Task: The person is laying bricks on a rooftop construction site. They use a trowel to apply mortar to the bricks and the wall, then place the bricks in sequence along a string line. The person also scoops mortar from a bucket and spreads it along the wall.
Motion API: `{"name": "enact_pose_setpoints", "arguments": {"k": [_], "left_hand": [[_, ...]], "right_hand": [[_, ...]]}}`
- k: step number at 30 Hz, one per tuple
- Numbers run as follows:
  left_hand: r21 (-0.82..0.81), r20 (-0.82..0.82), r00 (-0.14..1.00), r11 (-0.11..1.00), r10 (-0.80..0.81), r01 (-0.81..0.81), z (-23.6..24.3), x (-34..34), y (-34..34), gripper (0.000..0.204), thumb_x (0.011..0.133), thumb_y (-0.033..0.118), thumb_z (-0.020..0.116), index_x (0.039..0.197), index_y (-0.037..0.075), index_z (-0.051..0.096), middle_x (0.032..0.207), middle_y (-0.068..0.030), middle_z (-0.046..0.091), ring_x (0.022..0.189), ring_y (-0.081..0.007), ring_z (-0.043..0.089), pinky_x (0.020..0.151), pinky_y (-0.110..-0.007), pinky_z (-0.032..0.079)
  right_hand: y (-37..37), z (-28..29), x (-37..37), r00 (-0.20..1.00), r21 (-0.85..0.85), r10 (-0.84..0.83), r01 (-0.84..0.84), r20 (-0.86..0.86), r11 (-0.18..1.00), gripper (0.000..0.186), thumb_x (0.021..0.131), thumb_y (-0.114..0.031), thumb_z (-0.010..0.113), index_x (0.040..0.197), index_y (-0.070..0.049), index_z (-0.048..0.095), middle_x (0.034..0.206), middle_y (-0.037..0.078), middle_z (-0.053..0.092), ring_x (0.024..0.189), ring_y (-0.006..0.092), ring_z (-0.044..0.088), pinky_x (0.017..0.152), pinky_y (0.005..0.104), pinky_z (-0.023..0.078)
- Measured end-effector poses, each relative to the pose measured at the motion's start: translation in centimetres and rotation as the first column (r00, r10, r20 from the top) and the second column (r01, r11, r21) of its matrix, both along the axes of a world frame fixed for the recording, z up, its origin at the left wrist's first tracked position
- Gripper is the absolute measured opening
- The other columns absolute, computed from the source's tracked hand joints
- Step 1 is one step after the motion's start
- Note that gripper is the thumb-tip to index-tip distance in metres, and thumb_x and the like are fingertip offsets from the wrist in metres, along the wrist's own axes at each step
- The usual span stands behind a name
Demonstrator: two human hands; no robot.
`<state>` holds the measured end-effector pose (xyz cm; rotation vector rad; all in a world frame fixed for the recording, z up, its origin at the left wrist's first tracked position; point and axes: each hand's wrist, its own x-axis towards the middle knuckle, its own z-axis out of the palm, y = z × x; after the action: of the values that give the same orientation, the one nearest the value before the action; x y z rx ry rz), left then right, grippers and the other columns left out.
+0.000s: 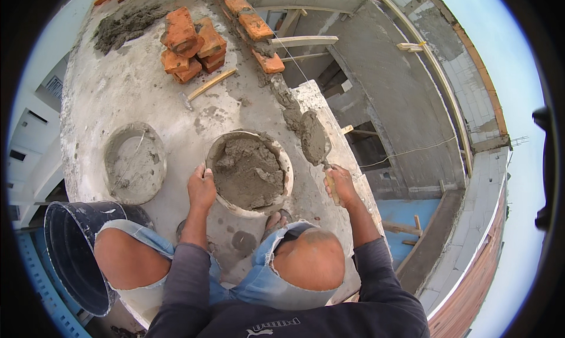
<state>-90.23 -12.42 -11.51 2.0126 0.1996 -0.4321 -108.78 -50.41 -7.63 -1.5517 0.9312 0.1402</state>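
My right hand (pixel 341 186) is closed round the wooden handle of a trowel (pixel 333 188). Grey wet mortar (pixel 315 136) covers the trowel's blade, which lies over the slab's right edge at the end of a mortar strip. With its fingers and thumb, my left hand (pixel 202 186) grips the left rim of a round mortar pan (pixel 289 172). Inside the pan sits a heap of mortar (pixel 247 170). Beyond the trowel, a row of orange bricks (pixel 255 27) runs along the slab edge, with a taut string beside it.
A hammer (pixel 206 88) lies near stacked bricks (pixel 183 35), with a mortar pile (pixel 126 27) behind. To the left stand a second pan (pixel 109 161), mortar-stained, and a black bucket (pixel 50 238). Past the slab's right edge is a drop with wooden beams (pixel 306 40).
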Motion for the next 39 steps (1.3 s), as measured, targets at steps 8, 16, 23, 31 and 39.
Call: {"name": "enact_pose_setpoints", "arguments": {"k": [8, 16, 23, 31, 39], "left_hand": [[-0.060, 0.043, 0.998, 0.997, -0.041, 0.043, -2.6, 0.3, 0.5, 0.048, 0.102, 0.020, 0.056, 0.139, -0.009, 0.056, 0.138, -0.0285, 0.061, 0.132, -0.0381, 0.057, 0.112, -0.041, 0.043], [-0.055, 0.080, 0.988, 0.989, -0.130, 0.134, -1.7, 0.6, 0.5, 0.046, 0.099, 0.023, 0.060, 0.133, -0.008, 0.061, 0.133, -0.0291, 0.063, 0.128, -0.0385, 0.060, 0.109, -0.041, 0.045], [-0.174, 0.314, 0.902, 0.916, -0.295, 0.360, 3.5, -2.5, -3.1, 0.045, 0.098, 0.019, 0.062, 0.134, -0.008, 0.060, 0.132, -0.0286, 0.064, 0.125, -0.0377, 0.063, 0.107, -0.040, 0.046], [-0.166, 0.244, 0.931, 0.934, -0.271, 0.316, 3.8, -2.9, -3.1, 0.045, 0.099, 0.016, 0.062, 0.137, -0.009, 0.057, 0.130, -0.0251, 0.066, 0.119, -0.0310, 0.066, 0.103, -0.039, 0.049], [-0.346, 0.100, 0.954, 0.889, -0.283, 0.300, 4.8, -3.0, -3.4, 0.039, 0.099, 0.013, 0.062, 0.136, 0.001, 0.059, 0.116, -0.0127, 0.069, 0.103, -0.0211, 0.065, 0.093, -0.036, 0.051]], "right_hand": [[-2.8, -9.3, 2.9, 0.778, -0.705, 0.062, -0.597, -0.626, 0.382, 0.043, 0.099, -0.032, 0.052, 0.128, -0.001, 0.060, 0.113, 0.023, 0.070, 0.105, 0.0410, 0.069, 0.090, 0.0522, 0.056], [2.6, 2.1, -2.6, 0.897, -0.890, 0.391, -0.339, -0.207, 0.306, 0.039, 0.100, -0.033, 0.056, 0.125, -0.003, 0.062, 0.108, 0.025, 0.069, 0.100, 0.0407, 0.069, 0.084, 0.0524, 0.055], [11.2, 7.8, 0.6, 0.689, -0.702, 0.536, -0.675, -0.488, 0.228, 0.035, 0.100, -0.033, 0.056, 0.115, -0.003, 0.063, 0.085, 0.023, 0.071, 0.079, 0.0418, 0.072, 0.070, 0.0548, 0.057], [11.5, 6.0, -1.8, 0.886, -0.320, 0.444, -0.462, -0.132, 0.827, 0.048, 0.101, -0.037, 0.058, 0.130, 0.001, 0.063, 0.114, 0.035, 0.066, 0.109, 0.0470, 0.066, 0.097, 0.0501, 0.050], [9.3, 5.5, -3.0, 0.894, -0.753, 0.326, -0.438, -0.307, 0.491, 0.041, 0.103, -0.034, 0.053, 0.122, 0.001, 0.061, 0.093, 0.026, 0.072, 0.093, 0.0447, 0.069, 0.083, 0.0530, 0.054]]}}
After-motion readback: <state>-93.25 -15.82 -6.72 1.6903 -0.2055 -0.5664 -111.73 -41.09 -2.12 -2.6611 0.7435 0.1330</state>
